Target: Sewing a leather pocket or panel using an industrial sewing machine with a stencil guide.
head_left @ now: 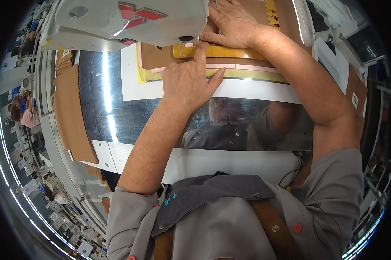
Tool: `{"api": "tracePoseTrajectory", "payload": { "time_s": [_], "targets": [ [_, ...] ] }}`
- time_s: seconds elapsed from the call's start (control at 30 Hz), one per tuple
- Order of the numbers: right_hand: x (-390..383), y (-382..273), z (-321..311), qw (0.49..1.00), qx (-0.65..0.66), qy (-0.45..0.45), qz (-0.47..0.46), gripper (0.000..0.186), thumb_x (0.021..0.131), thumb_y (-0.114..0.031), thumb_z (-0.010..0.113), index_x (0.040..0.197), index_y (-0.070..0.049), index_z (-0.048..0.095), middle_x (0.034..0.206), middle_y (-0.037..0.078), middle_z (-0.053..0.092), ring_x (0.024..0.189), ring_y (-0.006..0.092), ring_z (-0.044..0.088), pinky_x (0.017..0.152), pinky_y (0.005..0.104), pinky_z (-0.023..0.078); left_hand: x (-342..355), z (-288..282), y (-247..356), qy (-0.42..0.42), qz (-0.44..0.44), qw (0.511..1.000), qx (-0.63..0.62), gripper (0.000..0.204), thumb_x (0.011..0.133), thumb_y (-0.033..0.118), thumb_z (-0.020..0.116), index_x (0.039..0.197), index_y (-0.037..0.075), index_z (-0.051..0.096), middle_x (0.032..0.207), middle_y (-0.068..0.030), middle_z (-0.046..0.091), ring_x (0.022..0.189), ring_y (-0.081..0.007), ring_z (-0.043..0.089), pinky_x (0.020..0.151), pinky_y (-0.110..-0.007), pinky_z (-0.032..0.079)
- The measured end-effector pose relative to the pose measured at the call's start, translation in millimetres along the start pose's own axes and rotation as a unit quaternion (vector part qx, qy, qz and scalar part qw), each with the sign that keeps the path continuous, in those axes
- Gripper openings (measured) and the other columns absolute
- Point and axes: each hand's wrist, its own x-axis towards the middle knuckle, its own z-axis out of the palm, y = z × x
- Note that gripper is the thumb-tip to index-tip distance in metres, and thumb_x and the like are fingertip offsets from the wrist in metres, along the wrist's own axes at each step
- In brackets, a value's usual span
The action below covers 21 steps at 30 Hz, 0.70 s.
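My left hand (pixel 187 82) rests on a layered flat piece beside the machine head, index finger stretched onto the end of an amber-yellow strip (pixel 241 53). Its thumb lies apart over a pink strip (pixel 256 67), and the other fingers are partly bent. Farther up, my right hand (pixel 232 24) presses flat on the brown sheet (pixel 154 58), fingers spread; some fingertips are hidden close to the machine. A pale machine head, seemingly a sewing machine (pixel 91 26), overhangs the sheet's left part. Beneath the layers lies white paper (pixel 130 82).
A shiny metal tabletop (pixel 147 119) reflects light and my figure. Stacked brown cardboard (pixel 72 117) stands along the left. At right are papers (pixel 332 65) and a thin black cable (pixel 293 171) hangs near the front edge. People work far off at left.
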Motion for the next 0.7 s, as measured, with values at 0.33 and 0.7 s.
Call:
{"api": "tracePoseTrajectory", "payload": {
  "time_s": [0.33,0.7],
  "targets": [
    [1.3,-1.4,-12.8,0.999,0.032,-0.008,-0.004,0.070,0.097,-0.056,0.054,0.139,0.000,0.055,0.140,0.024,0.056,0.135,0.0379,0.050,0.117,0.0512,0.032,-1.8,-0.6,-7.1,0.005,0.001,1.000,0.004,0.068,0.094,0.058,0.062,0.138,0.006,0.057,0.069,-0.0151,0.071,0.062,-0.0306,0.073,0.061,-0.043,0.057],
    [-4.3,-2.1,-7.1,0.999,0.001,0.051,0.012,0.068,0.096,-0.056,0.055,0.141,-0.005,0.058,0.140,0.024,0.056,0.135,0.0372,0.050,0.116,0.0528,0.031,-3.1,5.5,-8.9,0.026,0.016,1.000,0.003,0.065,0.095,0.056,0.062,0.138,0.007,0.058,0.077,-0.0147,0.074,0.065,-0.0298,0.073,0.061,-0.044,0.058]
  ]
}}
